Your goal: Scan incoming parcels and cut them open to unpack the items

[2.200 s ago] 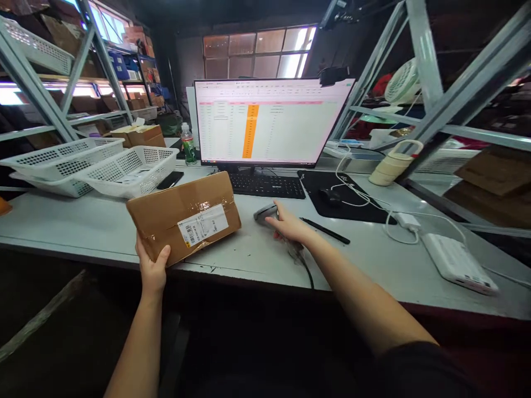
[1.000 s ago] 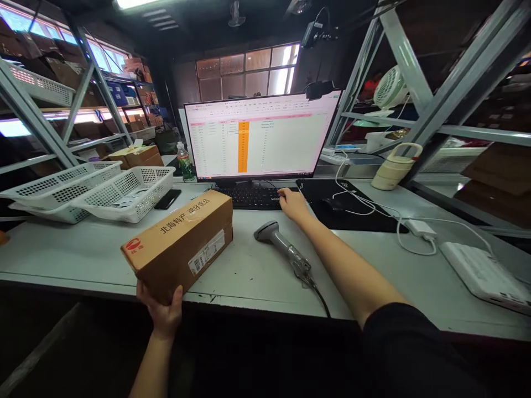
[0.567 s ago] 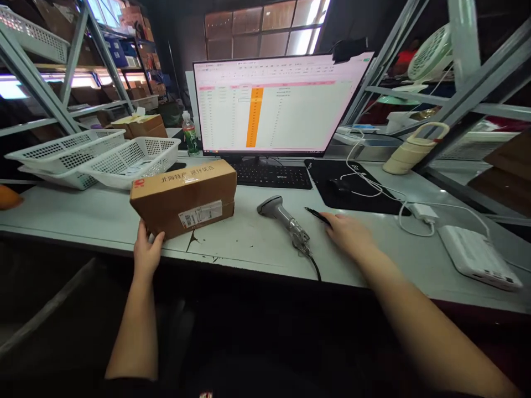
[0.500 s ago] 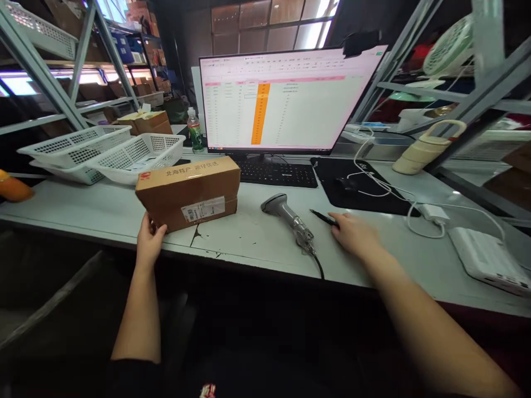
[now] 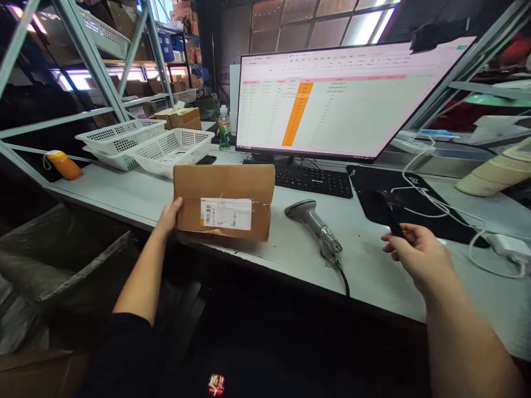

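Note:
My left hand (image 5: 169, 216) grips the left end of a brown cardboard box (image 5: 224, 182). The box is tilted at the desk's front edge, with a white printed label (image 5: 226, 214) on the side facing me. My right hand (image 5: 418, 249) is closed around a black pen (image 5: 396, 224), raised over the right part of the desk; the pen is smeared by motion. Between the hands lies a grey barcode scanner (image 5: 317, 224), its handle wrapped in clear tape and its cable running off the front edge.
A monitor (image 5: 348, 110) showing a spreadsheet stands behind a black keyboard (image 5: 315, 179). White cables (image 5: 431, 202) cross the black mouse pad (image 5: 373, 182). White plastic baskets (image 5: 178, 146), a green-labelled bottle (image 5: 224, 130) and an orange bottle (image 5: 66, 166) stand at the left.
My left hand has tipped the box so its labelled side faces me more squarely. My right hand has lifted the pen off the desk. The view has turned leftward.

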The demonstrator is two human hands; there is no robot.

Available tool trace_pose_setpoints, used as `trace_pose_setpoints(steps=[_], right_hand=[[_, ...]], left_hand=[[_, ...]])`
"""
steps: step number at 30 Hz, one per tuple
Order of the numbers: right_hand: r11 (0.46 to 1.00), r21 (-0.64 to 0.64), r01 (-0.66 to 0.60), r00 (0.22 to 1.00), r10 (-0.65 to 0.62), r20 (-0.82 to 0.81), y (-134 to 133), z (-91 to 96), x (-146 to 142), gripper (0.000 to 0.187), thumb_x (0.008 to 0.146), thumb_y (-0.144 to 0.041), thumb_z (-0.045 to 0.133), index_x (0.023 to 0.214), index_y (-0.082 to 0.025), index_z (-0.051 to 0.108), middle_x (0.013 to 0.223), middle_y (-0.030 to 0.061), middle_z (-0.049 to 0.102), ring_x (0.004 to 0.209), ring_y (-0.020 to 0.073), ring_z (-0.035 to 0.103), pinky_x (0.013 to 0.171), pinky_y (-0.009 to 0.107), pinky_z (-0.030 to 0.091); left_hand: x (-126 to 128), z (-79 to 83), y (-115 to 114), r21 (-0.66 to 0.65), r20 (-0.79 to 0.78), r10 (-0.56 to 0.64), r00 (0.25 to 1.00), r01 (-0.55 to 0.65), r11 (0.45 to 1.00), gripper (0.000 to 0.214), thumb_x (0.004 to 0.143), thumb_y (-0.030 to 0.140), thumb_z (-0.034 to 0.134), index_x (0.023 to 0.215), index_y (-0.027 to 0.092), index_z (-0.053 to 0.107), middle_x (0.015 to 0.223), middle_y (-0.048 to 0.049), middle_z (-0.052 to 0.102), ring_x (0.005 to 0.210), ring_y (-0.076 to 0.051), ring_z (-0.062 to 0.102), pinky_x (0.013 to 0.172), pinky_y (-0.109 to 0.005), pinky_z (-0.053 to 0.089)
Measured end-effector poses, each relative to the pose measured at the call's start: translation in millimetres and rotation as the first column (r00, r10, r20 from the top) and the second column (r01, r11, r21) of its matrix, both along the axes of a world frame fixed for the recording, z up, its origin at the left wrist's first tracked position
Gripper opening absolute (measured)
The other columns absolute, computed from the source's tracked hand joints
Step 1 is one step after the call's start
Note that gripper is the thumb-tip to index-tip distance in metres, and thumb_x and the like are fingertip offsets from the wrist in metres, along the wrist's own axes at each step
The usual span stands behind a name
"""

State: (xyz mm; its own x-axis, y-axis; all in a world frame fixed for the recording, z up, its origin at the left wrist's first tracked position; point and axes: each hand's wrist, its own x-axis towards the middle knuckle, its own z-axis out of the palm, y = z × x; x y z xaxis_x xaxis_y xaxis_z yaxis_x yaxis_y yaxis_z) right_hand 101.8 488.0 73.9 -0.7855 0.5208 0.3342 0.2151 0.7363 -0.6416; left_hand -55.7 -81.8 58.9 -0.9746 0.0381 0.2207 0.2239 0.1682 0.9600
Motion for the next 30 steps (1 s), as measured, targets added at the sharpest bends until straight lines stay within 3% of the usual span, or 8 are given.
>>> trace_pose_setpoints(steps=[2, 4, 9, 15, 19, 25, 28, 30], right_hand=[[0.948, -0.297, -0.111, 0.99, 0.08, -0.116, -26.2, 14.0, 7.5, 0.031, 0.076, -0.043, 0.069, 0.1, -0.029, 0.053, 0.074, 0.0082, 0.067, 0.055, 0.02, 0.061, 0.048, 0.036, 0.05], [0.82, -0.52, -0.241, 0.964, 0.143, -0.222, -60.3, 27.8, 11.7, 0.048, 0.064, -0.044, 0.082, 0.101, -0.028, 0.056, 0.076, 0.0035, 0.066, 0.059, 0.0185, 0.062, 0.051, 0.034, 0.054], [0.608, -0.605, -0.513, 0.858, 0.371, -0.355, -158.8, 27.6, 23.6, 0.038, 0.077, -0.044, 0.077, 0.104, -0.025, 0.058, 0.099, 0.0048, 0.071, 0.081, 0.0188, 0.068, 0.056, 0.029, 0.058], [0.564, -0.578, -0.589, 0.807, 0.435, -0.399, -230.3, -17.2, 23.7, 0.025, 0.093, -0.04, 0.061, 0.111, -0.025, 0.055, 0.11, 0.0052, 0.07, 0.08, 0.0138, 0.062, 0.063, 0.026, 0.052], [0.481, -0.664, -0.573, 0.815, 0.422, -0.397, -225.6, -21.1, 3.5, 0.031, 0.088, -0.044, 0.065, 0.11, -0.025, 0.056, 0.091, 0.0005, 0.067, 0.077, 0.0136, 0.061, 0.067, 0.026, 0.052], [0.528, -0.676, -0.514, 0.858, 0.328, -0.396, -200.8, -18.1, 3.3, 0.032, 0.089, -0.046, 0.068, 0.111, -0.025, 0.061, 0.077, -0.0029, 0.061, 0.058, 0.0102, 0.05, 0.052, 0.023, 0.043], [0.596, -0.603, -0.531, 0.847, 0.346, -0.404, -196.8, -25.4, 20.7, 0.048, 0.094, -0.044, 0.066, 0.139, -0.03, 0.055, 0.082, -0.0024, 0.066, 0.053, 0.0104, 0.049, 0.047, 0.024, 0.042], [0.668, -0.492, -0.558, 0.827, 0.398, -0.398, -198.7, -30.5, 35.2, 0.047, 0.098, -0.04, 0.062, 0.143, -0.032, 0.056, 0.091, 0.0004, 0.071, 0.062, 0.0133, 0.06, 0.056, 0.029, 0.054]], left_hand=[[-8.5, 22.9, -8.7, -0.093, 0.228, -0.152, 0.962, 0.177, 0.98, 0.088, 0.078, 0.086, 0.052, 0.124, 0.014, 0.069, 0.117, -0.0187, 0.075, 0.106, -0.035, 0.072, 0.091, -0.046, 0.06], [-22.7, 46.0, -9.6, -0.259, 0.368, -0.243, 0.898, 0.35, 0.9, 0.08, 0.066, 0.079, 0.072, 0.118, 0.018, 0.074, 0.119, -0.0153, 0.076, 0.106, -0.034, 0.071, 0.089, -0.042, 0.059], [-41.1, 68.1, 24.6, -0.498, 0.393, -0.346, 0.852, 0.514, 0.698, 0.069, 0.07, 0.074, 0.069, 0.113, 0.02, 0.076, 0.116, -0.0095, 0.076, 0.1, -0.028, 0.069, 0.084, -0.034, 0.056], [-19.0, 66.6, 44.1, -0.779, 0.179, -0.182, 0.967, 0.252, 0.574, 0.041, 0.087, 0.053, 0.054, 0.074, 0.016, 0.066, 0.069, -0.0015, 0.062, 0.066, -0.016, 0.052, 0.065, -0.028, 0.04], [-27.6, 65.5, 40.6, -0.767, 0.113, -0.139, 0.984, 0.176, 0.617, 0.036, 0.087, 0.046, 0.056, 0.068, 0.016, 0.06, 0.062, 0.0012, 0.051, 0.062, -0.013, 0.043, 0.062, -0.027, 0.033], [-59.5, 73.5, 51.8, -0.769, -0.2, -0.046, 0.979, -0.127, 0.626, 0.02, 0.084, 0.033, 0.065, 0.083, 0.014, 0.071, 0.085, -0.0066, 0.064, 0.084, -0.021, 0.056, 0.086, -0.034, 0.045], [-12.3, 83.7, 66.3, -0.654, -0.384, -0.166, 0.908, -0.141, 0.744, 0.029, 0.09, 0.034, 0.063, 0.11, 0.016, 0.073, 0.113, -0.0107, 0.069, 0.111, -0.026, 0.06, 0.105, -0.041, 0.044], [43.7, 83.0, 73.1, -0.638, -0.356, -0.373, 0.857, 0.069, 0.767, 0.04, 0.095, 0.046, 0.061, 0.123, 0.02, 0.07, 0.126, -0.009, 0.068, 0.124, -0.028, 0.059, 0.114, -0.047, 0.043]])
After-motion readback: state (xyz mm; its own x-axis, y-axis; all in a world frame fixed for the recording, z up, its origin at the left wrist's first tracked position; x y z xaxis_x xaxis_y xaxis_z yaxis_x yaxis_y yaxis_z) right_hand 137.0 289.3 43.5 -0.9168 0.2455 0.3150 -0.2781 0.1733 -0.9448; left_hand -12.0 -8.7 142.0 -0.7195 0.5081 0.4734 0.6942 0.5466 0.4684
